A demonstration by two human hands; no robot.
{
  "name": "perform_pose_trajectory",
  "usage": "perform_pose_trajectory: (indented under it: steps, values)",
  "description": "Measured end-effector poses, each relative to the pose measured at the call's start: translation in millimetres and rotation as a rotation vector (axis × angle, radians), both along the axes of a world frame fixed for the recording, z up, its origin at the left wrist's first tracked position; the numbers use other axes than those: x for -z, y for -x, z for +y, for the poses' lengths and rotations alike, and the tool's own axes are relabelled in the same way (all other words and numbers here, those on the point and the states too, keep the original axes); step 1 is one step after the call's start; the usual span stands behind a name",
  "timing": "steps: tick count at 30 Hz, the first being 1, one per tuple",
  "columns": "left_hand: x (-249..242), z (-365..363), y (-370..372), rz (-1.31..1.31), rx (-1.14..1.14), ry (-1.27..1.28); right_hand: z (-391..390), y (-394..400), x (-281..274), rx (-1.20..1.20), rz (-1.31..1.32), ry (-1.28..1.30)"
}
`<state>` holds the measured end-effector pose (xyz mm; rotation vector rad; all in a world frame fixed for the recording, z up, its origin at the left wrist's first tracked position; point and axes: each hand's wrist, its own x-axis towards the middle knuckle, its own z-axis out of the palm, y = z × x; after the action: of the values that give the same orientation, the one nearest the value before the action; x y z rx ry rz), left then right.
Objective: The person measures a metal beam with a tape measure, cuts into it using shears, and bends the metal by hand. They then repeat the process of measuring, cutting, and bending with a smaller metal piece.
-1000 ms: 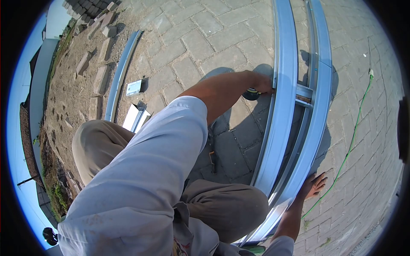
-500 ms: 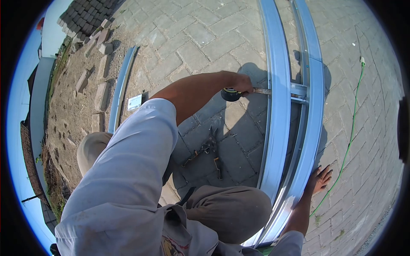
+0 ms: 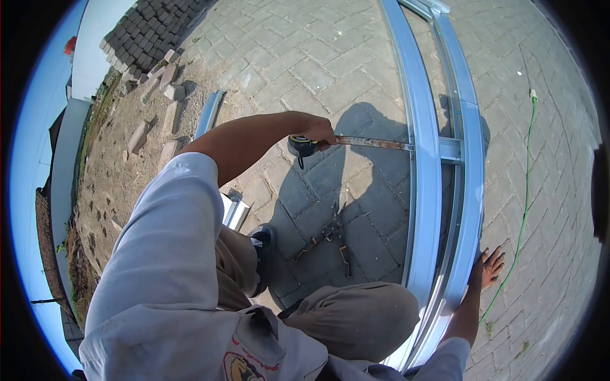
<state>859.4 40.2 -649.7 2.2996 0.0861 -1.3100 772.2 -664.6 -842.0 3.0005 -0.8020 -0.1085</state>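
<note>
My left hand (image 3: pixel 319 132) is closed around a black-and-yellow tape measure (image 3: pixel 301 147). Its worn, rust-marked blade (image 3: pixel 375 143) stretches out to the near rail of a pale metal frame (image 3: pixel 422 209). The blade's tip meets that rail close to a short crosspiece (image 3: pixel 450 150), but what the tip hooks on is hard to make out. On the far side of the frame, my right hand (image 3: pixel 491 268) rests on the pavers with fingers spread, its forearm alongside the outer rail. Between my knees and the frame lies a dark, plier-like hand tool (image 3: pixel 329 233) with splayed handles.
A green cable (image 3: pixel 526 184) runs over the paving right of the frame. At left are loose bricks (image 3: pixel 140 136), a stack of pavers (image 3: pixel 151 35), a pale metal strip (image 3: pixel 208 113) and a short channel piece (image 3: pixel 236 211) near my shoe (image 3: pixel 262 240).
My left hand has drawn the tape measure leftward, away from the frame, and more blade shows. My right hand stays spread beside the outer rail. The view has shifted slightly.
</note>
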Motion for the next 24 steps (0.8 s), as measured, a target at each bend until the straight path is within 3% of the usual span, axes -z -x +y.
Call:
perform_pose_trajectory:
  steps: [2, 5, 6, 9, 10, 12, 13, 14, 15, 16, 18, 20, 24]
  values:
    - [-29.2, 16.3, 15.7, -0.012, 0.038, -0.041, 3.4, -1.6, -9.4, 0.018, 0.038, -0.031]
    - [-58.5, 39.6, 40.5, -0.037, -0.007, -0.013, -7.6, -11.1, -43.4, -0.033, 0.178, -0.294]
    - [-69.9, 42.2, 48.5, -0.047, -0.004, -0.013, -63.3, -25.4, 9.8, -0.332, 0.046, -0.233]
    - [-88.6, 50.6, 70.8, -0.048, -0.128, -0.028, -69.2, -55.7, -31.6, -0.199, 0.130, -1.031]
    - [-84.0, 57.2, 74.6, -0.053, -0.136, -0.013, -56.3, -64.3, -19.4, -0.077, -0.189, -0.805]
    - [-88.9, 58.4, 76.8, -0.053, -0.138, 0.006, 23.1, -72.2, -100.9, -0.178, -0.331, -0.637]
    - [-91.4, 57.8, 77.2, -0.054, -0.139, 0.015, 43.3, -83.4, -110.9, -0.224, -0.358, -0.746]
    - [-96.2, 55.6, 76.8, -0.064, -0.161, 0.037, 75.4, -86.3, -130.1, -0.278, -0.422, -1.013]
    - [-103.1, 51.8, 74.0, -0.073, -0.178, 0.058, 134.8, -71.9, -197.6, -0.276, -0.318, -1.116]
    - [-106.5, 47.3, 70.7, -0.079, -0.192, 0.081, 163.8, -68.1, -226.1, -0.385, -0.249, -1.142]
    - [-103.8, 39.4, 65.2, -0.103, -0.213, 0.101, 234.8, -41.2, -309.4, -0.579, -0.090, -1.102]
    - [-93.9, 37.6, 57.2, -0.141, -0.185, 0.129, 272.9, -15.3, -355.3, -0.891, -0.038, -1.047]
    - [-69.0, 41.9, 41.1, -0.139, -0.220, 0.254, 321.6, 54.8, -451.9, -1.206, 0.070, -0.815]
